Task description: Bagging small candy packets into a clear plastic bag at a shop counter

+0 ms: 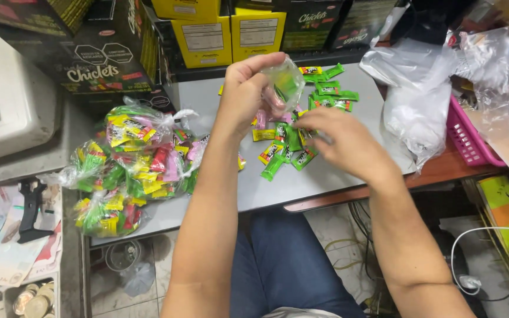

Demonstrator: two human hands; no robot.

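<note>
Your left hand (245, 94) is raised over the middle of the grey tabletop (354, 112), fingers pinched shut on a small clear plastic bag (287, 79) with green candy inside. Your right hand (340, 138) reaches down, fingers curled loosely over the loose wrapped candies (284, 150) scattered mid-table; you can't tell whether it has one pinched. Three filled, knotted bags of mixed candies (131, 159) lie at the table's left edge. A pile of empty clear bags (419, 94) sits toward the right edge, beside a pink basket (466, 141).
</note>
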